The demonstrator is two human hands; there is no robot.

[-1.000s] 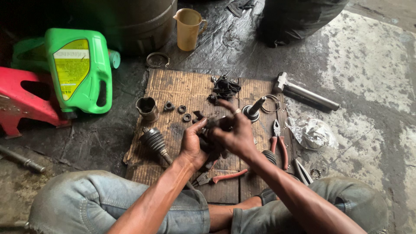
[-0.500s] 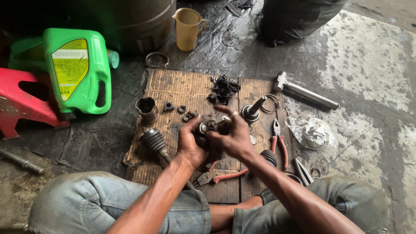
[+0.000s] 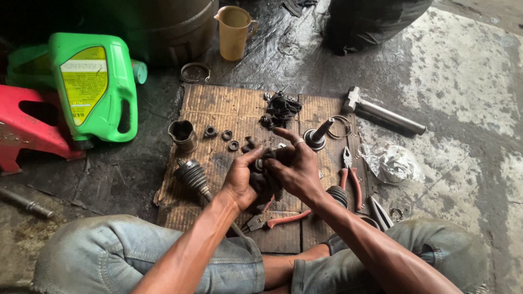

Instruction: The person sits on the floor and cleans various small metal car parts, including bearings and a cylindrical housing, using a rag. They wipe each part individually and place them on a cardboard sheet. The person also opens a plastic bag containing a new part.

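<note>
My left hand (image 3: pixel 238 179) and my right hand (image 3: pixel 297 170) meet over a sheet of cardboard (image 3: pixel 218 109), both gripping a dark greasy joint part (image 3: pixel 268 159) wrapped partly in a black rag. My right hand wears a ring, its index finger stretched out. A ribbed rubber boot on a shaft (image 3: pixel 192 175) lies just left of my left hand. Red-handled pliers (image 3: pixel 277 220) rest under my wrists. A second pair of red pliers (image 3: pixel 348 171) sits to the right.
A green oil jug (image 3: pixel 95 87) and a red stand (image 3: pixel 24 128) are at the left. A metal cup (image 3: pixel 183 135), small rings (image 3: pixel 227 135), a black scrap pile (image 3: pixel 281 106), a stub shaft (image 3: pixel 318 134), a hammer (image 3: pixel 381 111), a crumpled plastic bag (image 3: pixel 393 163) and a tan jug (image 3: pixel 234 31) surround the cardboard.
Both hands have turned the greasy part slightly and shifted a little toward me; the right index finger now points out over it.
</note>
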